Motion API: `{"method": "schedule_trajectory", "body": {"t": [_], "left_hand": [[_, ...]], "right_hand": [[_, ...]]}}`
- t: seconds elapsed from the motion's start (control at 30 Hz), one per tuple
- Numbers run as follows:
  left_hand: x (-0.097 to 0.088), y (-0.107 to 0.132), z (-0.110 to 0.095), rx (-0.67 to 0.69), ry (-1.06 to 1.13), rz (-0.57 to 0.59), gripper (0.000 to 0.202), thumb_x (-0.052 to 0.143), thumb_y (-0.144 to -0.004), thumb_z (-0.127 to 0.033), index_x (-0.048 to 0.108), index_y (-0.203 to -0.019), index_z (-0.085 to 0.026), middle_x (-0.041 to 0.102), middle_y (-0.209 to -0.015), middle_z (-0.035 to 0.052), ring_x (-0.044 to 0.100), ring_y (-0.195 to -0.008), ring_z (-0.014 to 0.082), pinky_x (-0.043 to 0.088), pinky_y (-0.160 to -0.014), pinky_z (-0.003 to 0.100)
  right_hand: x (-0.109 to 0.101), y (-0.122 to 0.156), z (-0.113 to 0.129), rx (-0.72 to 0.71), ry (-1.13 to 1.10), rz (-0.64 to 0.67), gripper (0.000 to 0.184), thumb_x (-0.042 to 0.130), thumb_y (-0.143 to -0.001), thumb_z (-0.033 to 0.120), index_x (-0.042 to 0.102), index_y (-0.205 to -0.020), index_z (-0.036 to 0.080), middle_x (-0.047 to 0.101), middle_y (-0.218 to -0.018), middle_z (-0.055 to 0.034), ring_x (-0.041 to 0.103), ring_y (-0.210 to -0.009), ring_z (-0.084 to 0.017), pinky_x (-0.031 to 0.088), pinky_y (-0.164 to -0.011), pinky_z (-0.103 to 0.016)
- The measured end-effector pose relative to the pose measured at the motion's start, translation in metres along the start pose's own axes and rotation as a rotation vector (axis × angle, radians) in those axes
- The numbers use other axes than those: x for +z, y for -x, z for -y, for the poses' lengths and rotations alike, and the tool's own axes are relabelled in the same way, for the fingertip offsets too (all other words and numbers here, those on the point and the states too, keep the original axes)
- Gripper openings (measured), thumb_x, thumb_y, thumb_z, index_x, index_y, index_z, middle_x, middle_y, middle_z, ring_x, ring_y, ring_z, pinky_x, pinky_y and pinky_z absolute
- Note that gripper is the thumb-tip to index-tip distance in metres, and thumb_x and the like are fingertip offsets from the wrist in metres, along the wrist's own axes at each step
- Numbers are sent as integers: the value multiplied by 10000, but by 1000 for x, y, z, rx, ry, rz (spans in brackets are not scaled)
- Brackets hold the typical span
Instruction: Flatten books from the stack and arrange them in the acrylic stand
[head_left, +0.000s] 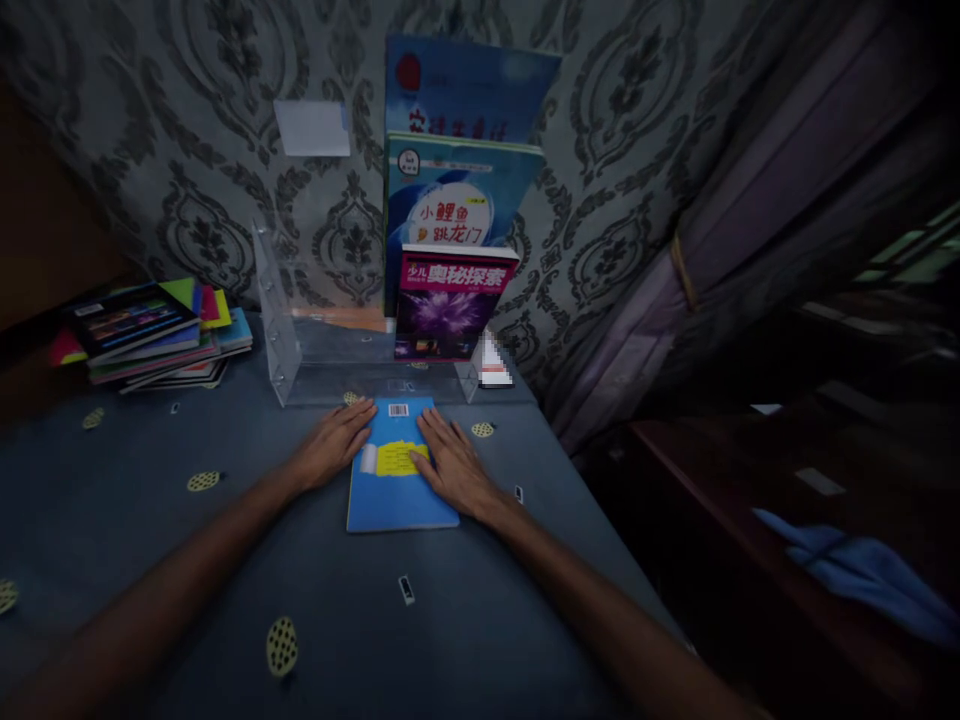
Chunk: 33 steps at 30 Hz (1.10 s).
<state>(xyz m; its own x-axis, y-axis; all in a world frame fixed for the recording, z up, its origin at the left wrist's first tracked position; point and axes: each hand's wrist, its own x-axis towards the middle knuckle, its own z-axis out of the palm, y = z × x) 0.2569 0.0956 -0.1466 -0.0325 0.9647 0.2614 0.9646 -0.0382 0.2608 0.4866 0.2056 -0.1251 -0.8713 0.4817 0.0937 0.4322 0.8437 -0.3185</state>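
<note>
A blue book [405, 505] with a yellow patch and a barcode lies flat on the table between my hands. My left hand [335, 440] rests at its upper left edge, fingers stretched out and touching the side. On the upper right part of the cover lies my right hand [454, 465], fingers spread, thumb across the yellow patch. Just beyond the book stands a clear acrylic rack [274, 320]. At the rack's right side a purple book [450, 310] leans upright, with a teal book [465, 175] and a taller blue book [472, 85] behind it.
Several books form a loose pile [142, 325] at the table's left back. The patterned wall closes off the far side, with a white card [313, 130] on it. The table's right edge drops toward a dark red surface [720, 520] holding a blue cloth [847, 570].
</note>
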Motion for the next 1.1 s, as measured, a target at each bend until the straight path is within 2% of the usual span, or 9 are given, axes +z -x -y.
{"method": "schedule_trajectory", "body": {"t": [0.27, 0.47, 0.57, 0.67, 0.9, 1.1], "left_hand": [[-9, 4, -8, -6, -28, 133, 672, 255, -1007, -570, 276, -1538, -159, 254, -1607, 114, 208, -1494, 266, 213, -1202, 493], [-11, 13, -20, -68, -54, 119, 625, 210, -1027, -523, 354, -1506, -147, 281, -1599, 111, 246, -1483, 249, 248, -1196, 460], [-14, 23, -27, -25, -56, 126, 617, 200, -1031, -516, 355, -1508, -157, 264, -1606, 104, 225, -1490, 241, 248, -1197, 439], [-16, 37, -32, 49, -57, 164, 644, 232, -1023, -550, 225, -1558, -192, 215, -1622, 95, 164, -1505, 255, 205, -1205, 469], [-27, 71, -49, 198, -75, 271, 911, 382, -925, -696, -63, -1568, -228, 23, -1637, 139, 27, -1509, 348, 105, -1194, 545], [-34, 98, -70, 277, -25, 327, 1224, 482, -724, -860, -116, -1558, -192, 5, -1629, 196, 35, -1495, 414, 73, -1178, 599]], "right_hand": [[-7, 32, 4, -69, 2, 66, 673, 347, -1007, 491, 277, -1531, 75, 239, -1608, -172, 157, -1510, -257, 168, -1218, -504], [-5, 51, 2, -137, 1, 43, 686, 286, -1008, 565, 259, -1545, 139, 228, -1617, -153, 137, -1514, -248, 167, -1215, -519], [-4, 55, 2, -144, 2, 44, 704, 275, -1005, 580, 245, -1550, 135, 219, -1618, -160, 143, -1513, -257, 170, -1211, -530], [-4, 59, 2, -155, 4, 39, 695, 297, -1007, 566, 237, -1554, 142, 224, -1615, -163, 154, -1510, -266, 176, -1209, -533], [-5, 83, 8, -180, 11, 38, 659, 360, -1009, 514, 236, -1555, 166, 236, -1615, -142, 166, -1508, -269, 191, -1206, -544], [-5, 111, 14, -205, 0, 32, 665, 371, -1011, 500, 175, -1570, 197, 240, -1618, -128, 182, -1505, -268, 212, -1202, -537]]}}
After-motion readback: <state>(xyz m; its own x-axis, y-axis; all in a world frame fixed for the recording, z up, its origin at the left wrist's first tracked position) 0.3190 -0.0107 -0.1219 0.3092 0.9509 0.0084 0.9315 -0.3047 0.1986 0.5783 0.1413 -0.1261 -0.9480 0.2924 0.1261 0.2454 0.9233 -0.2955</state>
